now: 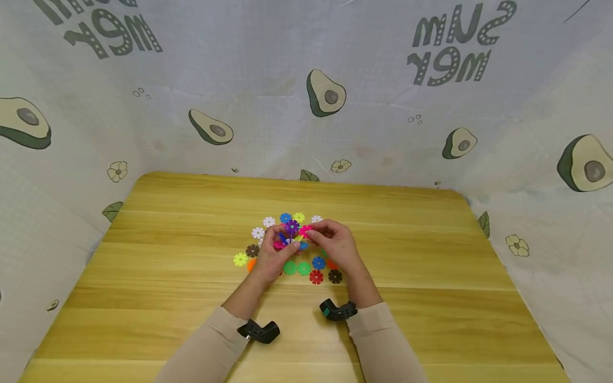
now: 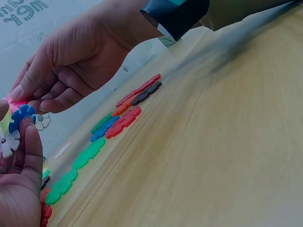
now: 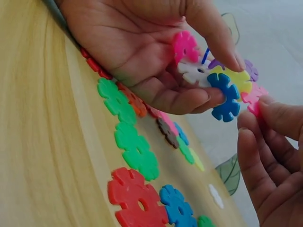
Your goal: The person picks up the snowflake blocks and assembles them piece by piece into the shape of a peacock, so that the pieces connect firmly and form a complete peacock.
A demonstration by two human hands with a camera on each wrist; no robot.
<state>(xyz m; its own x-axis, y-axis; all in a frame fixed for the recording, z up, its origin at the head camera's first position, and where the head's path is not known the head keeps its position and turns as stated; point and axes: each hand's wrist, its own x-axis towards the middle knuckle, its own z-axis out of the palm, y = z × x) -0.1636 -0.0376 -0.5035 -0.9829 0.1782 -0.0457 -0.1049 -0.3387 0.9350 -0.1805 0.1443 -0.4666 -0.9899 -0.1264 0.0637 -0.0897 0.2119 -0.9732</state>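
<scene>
The left hand (image 3: 142, 52) grips a small cluster (image 3: 215, 80) of interlocked snowflake discs, thumb on top and fingers curled beneath, holding it just above the table (image 1: 431, 255) near the middle. The right hand (image 3: 272, 156) pinches a pink disc (image 3: 254, 97) at the cluster's edge, where it touches or is already slotted in; I cannot tell which. In the cluster a blue disc (image 3: 226, 97), a white one, a yellow one and another pink one show clearly, with purple behind. Loose discs (image 1: 306, 268) lie flat on the wood under and around both hands, among them green (image 3: 135, 149), red (image 3: 135, 198) and blue ones, with brown, orange and white farther out. The risk here, as I judge it, lies in the slots: if the pink disc meets the cluster at a slant, its notch may ride over the edge instead of seating, and a hard push could pop a neighbouring disc loose. The left hand holds the cluster by only a few pieces, so pressure from the right may twist the whole thing in the fingers or let it drop among the loose discs below. The right pinch sits near the disc's rim, so it could also slip off.
</scene>
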